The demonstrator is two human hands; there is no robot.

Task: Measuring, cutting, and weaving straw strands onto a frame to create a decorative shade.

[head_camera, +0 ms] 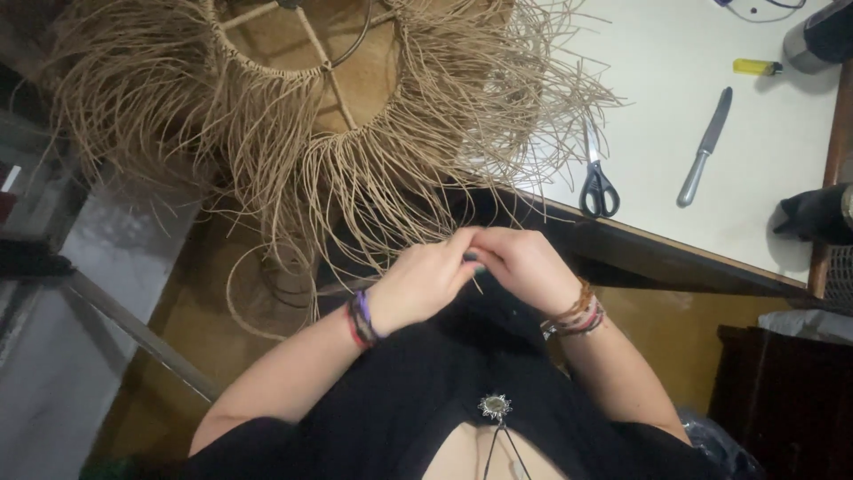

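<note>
left hand [425,283], right hand [520,267] (touching), pinching raffia strands [418,191]

Worktop [782,160]: white surface with a wooden front edge.
Fringed fibre frame [338,107]: rests on the left end, strands overhanging the front edge.
Scissors [597,173]: near the front edge, beside the strands.
Knife [706,147]: right of the scissors.
Lighter [755,67]: yellow, toward the far edge.

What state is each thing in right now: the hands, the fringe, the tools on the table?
Left hand: closed, pinching strands.
Right hand: closed, touching the left.
Straw fringe piece: strands hanging loose.
Scissors: shut, flat on the table.
Knife: lying flat.
Yellow lighter: lying unlit.
</note>
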